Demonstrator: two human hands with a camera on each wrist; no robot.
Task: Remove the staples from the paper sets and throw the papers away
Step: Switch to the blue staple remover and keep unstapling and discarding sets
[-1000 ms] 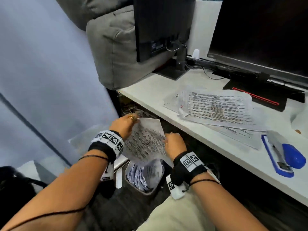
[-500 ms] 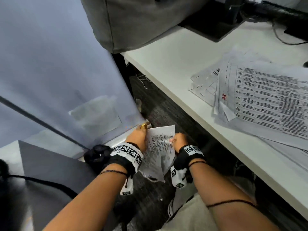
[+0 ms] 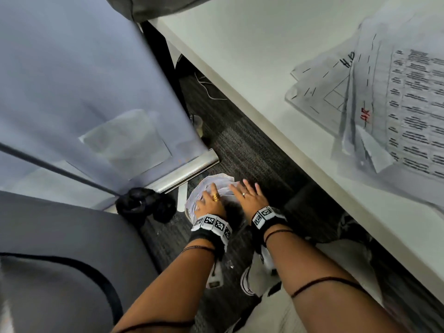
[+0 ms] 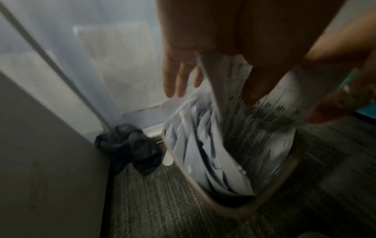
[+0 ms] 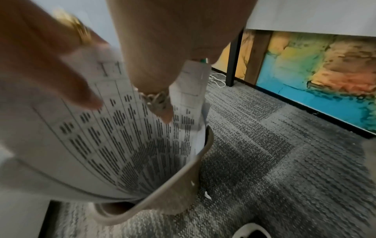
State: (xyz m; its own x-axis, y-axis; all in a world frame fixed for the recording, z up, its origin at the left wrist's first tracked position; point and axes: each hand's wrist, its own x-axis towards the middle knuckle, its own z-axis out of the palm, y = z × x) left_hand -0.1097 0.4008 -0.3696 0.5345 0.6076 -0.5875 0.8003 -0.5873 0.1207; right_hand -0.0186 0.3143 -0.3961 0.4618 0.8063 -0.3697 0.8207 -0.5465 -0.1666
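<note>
Head view, both my hands over the bin (image 4: 254,207), left hand (image 3: 209,203) and right hand (image 3: 247,195) spread flat, pressing printed papers (image 5: 126,145) down into it

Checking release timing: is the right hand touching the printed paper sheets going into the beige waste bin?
Touching. In the right wrist view the right hand's fingers lie against the printed paper sheets curling into the beige waste bin.

From the head view the bin (image 4: 270,198) is almost wholly hidden under the left hand (image 3: 209,205), the right hand (image 3: 249,200) and the papers (image 3: 217,186). The paper sets (image 3: 389,111) at the desk's right edge are cut off by the frame. Their print is too blurred to read.
</note>
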